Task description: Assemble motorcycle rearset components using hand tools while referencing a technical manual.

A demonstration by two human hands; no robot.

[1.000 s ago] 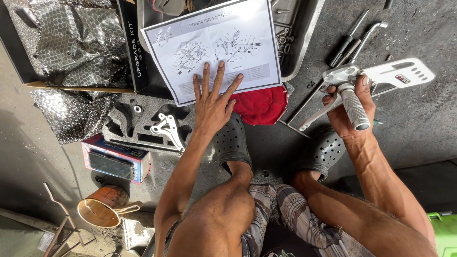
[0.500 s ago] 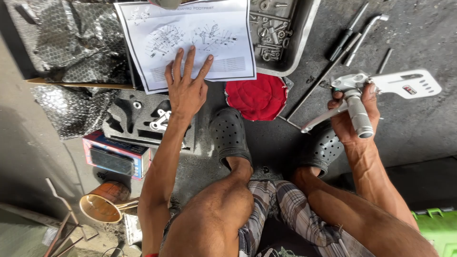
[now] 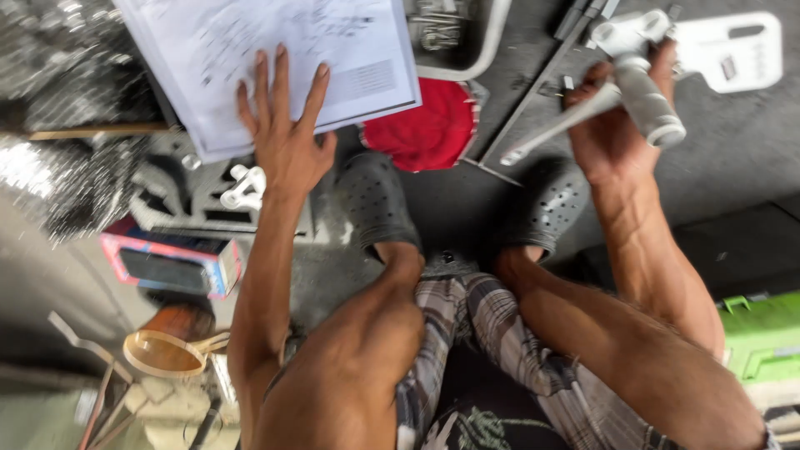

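Note:
My left hand [image 3: 285,133] lies flat with fingers spread on a white instruction sheet [image 3: 275,50] printed with diagrams, at the top left. My right hand [image 3: 612,125] at the top right is closed around a silver metal assembly [image 3: 646,87] with a knurled cylindrical peg and a flat white bracket [image 3: 733,50]. A thin metal rod [image 3: 554,129] sticks out down-left from that hand. I am crouching, with my knees and two dark perforated clogs [image 3: 379,200] below.
A red cloth [image 3: 433,125] lies between the sheet and my right hand. A black foam tray holding a small silver part [image 3: 242,187] sits under the sheet, with silvery bubble wrap [image 3: 58,175] at the left. A pink-edged box [image 3: 171,267], a tan cup [image 3: 162,354] and a green case [image 3: 762,333] surround me.
The view has shifted down and closer. My left hand stays pressed on the sheet. My right hand keeps its hold on the metal assembly, now nearer the top edge.

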